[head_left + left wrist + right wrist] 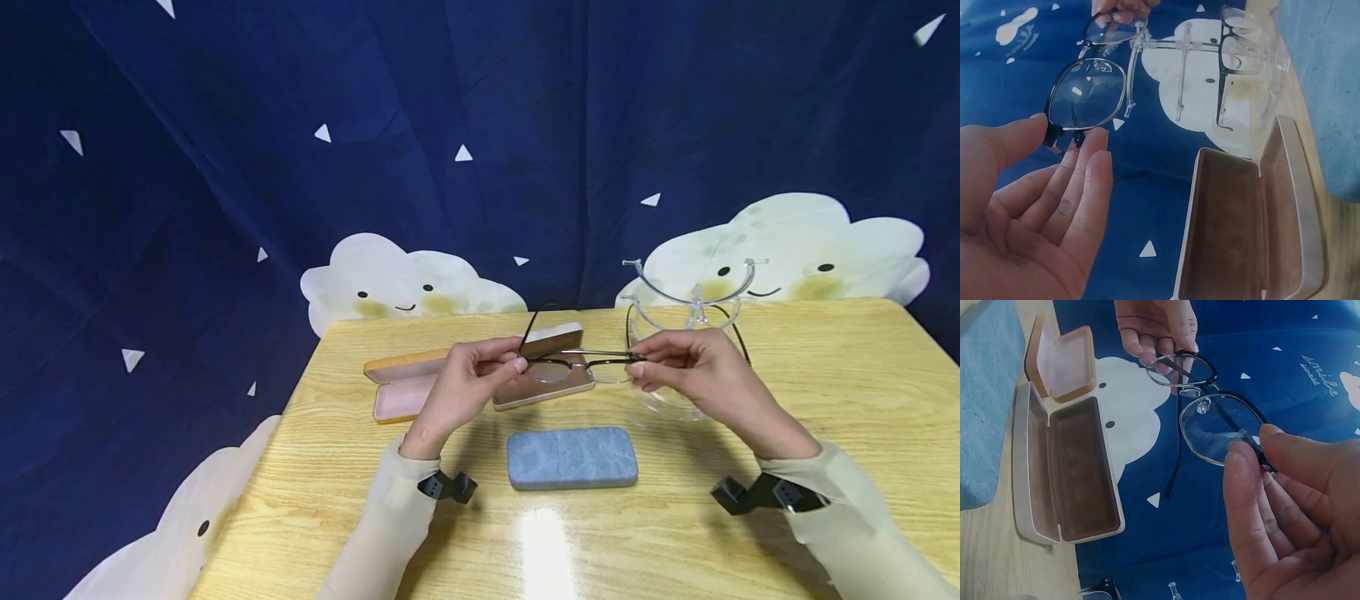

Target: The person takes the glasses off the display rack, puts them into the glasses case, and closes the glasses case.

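Observation:
A pair of eyeglasses [611, 362] with black upper rims and thin metal lower rims is held up between both hands. My left hand [467, 379] pinches its left corner with thumb and fingers. At the opposite corner my right hand [701, 371] grips the frame, thumb and index finger against the rim beside the lens [1216, 428]. One temple arm [1174, 465] stretches away from the frame, while the other crosses behind the lenses. Behind and below the eyeglasses lies an open white case [543, 396] with brown lining.
A closed blue case [572, 458] lies nearer me on the wooden table [337, 500]. Left of the white case, an orange case [405, 400] with pink lining stands open. Behind my right hand is a clear display stand [697, 310] bearing other black-framed glasses [1221, 81]. A blue curtain [450, 200] hangs behind.

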`<move>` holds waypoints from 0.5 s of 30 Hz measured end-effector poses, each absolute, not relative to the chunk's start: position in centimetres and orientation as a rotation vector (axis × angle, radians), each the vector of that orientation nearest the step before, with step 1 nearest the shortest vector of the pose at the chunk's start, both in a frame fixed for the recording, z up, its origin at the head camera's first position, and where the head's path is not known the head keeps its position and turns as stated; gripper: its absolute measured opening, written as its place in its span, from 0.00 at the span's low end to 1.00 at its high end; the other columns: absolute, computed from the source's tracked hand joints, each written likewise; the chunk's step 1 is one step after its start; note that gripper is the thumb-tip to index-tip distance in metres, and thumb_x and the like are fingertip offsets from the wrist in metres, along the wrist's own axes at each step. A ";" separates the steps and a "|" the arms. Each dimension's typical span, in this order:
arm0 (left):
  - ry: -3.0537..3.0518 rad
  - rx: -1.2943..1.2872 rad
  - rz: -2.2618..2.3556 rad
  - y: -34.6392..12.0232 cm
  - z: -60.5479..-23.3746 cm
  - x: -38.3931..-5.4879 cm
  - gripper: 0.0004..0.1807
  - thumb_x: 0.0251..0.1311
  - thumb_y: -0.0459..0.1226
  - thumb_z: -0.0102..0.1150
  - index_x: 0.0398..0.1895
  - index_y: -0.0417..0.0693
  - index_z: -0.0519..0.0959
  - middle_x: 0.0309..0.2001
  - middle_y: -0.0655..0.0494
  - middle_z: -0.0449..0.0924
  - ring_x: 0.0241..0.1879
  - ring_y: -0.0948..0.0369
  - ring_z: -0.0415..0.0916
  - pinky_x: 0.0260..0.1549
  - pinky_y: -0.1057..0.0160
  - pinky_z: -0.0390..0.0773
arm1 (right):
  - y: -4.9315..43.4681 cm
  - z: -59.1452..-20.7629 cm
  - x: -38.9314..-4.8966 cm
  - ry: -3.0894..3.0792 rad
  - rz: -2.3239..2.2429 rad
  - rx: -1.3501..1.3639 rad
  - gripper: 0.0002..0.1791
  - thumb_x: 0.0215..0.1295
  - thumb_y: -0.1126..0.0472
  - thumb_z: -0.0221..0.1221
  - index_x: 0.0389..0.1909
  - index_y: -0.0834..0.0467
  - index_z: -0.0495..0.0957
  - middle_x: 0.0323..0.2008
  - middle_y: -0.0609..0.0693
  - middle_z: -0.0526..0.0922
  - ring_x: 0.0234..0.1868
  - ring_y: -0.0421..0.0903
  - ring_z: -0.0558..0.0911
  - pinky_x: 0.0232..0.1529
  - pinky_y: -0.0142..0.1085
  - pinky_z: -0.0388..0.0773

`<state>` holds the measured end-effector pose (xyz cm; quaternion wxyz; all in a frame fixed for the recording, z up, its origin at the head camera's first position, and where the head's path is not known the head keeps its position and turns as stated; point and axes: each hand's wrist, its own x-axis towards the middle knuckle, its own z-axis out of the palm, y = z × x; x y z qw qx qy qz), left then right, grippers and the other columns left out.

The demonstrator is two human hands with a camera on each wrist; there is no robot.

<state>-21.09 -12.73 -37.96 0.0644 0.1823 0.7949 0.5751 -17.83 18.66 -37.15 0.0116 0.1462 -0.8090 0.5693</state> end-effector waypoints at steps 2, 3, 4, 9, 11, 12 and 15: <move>2.404 0.551 1.722 -12.7 -37.9 -21.1 0.23 0.70 0.34 0.65 0.66 0.36 0.79 0.48 0.38 0.89 0.41 0.61 0.89 0.39 0.72 0.84 | 18.7 -37.1 -17.9 -2.516 1.768 0.467 0.14 0.67 0.69 0.67 0.50 0.73 0.83 0.31 0.40 0.91 0.30 0.39 0.90 0.34 0.34 0.89; 2.404 0.552 1.716 -12.7 -37.9 -21.0 0.23 0.70 0.34 0.65 0.66 0.36 0.79 0.48 0.38 0.89 0.41 0.61 0.89 0.39 0.73 0.84 | 18.7 -37.1 -17.9 -2.517 1.762 0.464 0.14 0.67 0.69 0.68 0.50 0.73 0.83 0.31 0.39 0.91 0.30 0.39 0.90 0.34 0.34 0.89; 2.403 0.552 1.712 -12.7 -37.9 -21.0 0.23 0.70 0.34 0.65 0.66 0.37 0.79 0.47 0.38 0.89 0.40 0.62 0.89 0.39 0.73 0.84 | 18.7 -37.1 -17.9 -2.522 1.757 0.455 0.14 0.67 0.68 0.68 0.50 0.73 0.83 0.31 0.39 0.91 0.30 0.39 0.90 0.34 0.34 0.88; 2.397 0.566 1.704 -12.7 -37.9 -21.0 0.21 0.70 0.34 0.65 0.64 0.37 0.81 0.47 0.39 0.89 0.40 0.62 0.89 0.39 0.72 0.85 | 18.6 -37.2 -17.9 -2.536 1.742 0.417 0.14 0.67 0.66 0.69 0.49 0.71 0.84 0.31 0.41 0.92 0.30 0.39 0.91 0.35 0.35 0.89; 2.392 0.578 1.705 -12.7 -37.9 -21.0 0.20 0.70 0.34 0.65 0.63 0.36 0.82 0.47 0.39 0.89 0.41 0.57 0.90 0.39 0.71 0.86 | 18.6 -37.2 -17.9 -2.525 1.747 0.422 0.14 0.67 0.66 0.69 0.48 0.71 0.84 0.32 0.44 0.92 0.30 0.39 0.91 0.34 0.35 0.89; 2.389 0.584 1.704 -12.7 -37.9 -21.1 0.19 0.71 0.34 0.64 0.62 0.37 0.82 0.48 0.39 0.89 0.42 0.54 0.90 0.39 0.71 0.86 | 18.6 -37.3 -17.9 -2.521 1.751 0.419 0.13 0.67 0.66 0.69 0.48 0.71 0.84 0.32 0.46 0.92 0.30 0.39 0.91 0.34 0.35 0.89; 2.402 0.601 1.682 -12.7 -38.0 -21.1 0.17 0.71 0.34 0.64 0.60 0.39 0.84 0.48 0.40 0.89 0.43 0.51 0.90 0.38 0.71 0.85 | 18.5 -37.3 -18.0 -2.503 1.764 0.407 0.13 0.66 0.67 0.69 0.47 0.71 0.85 0.31 0.46 0.93 0.29 0.39 0.90 0.33 0.36 0.89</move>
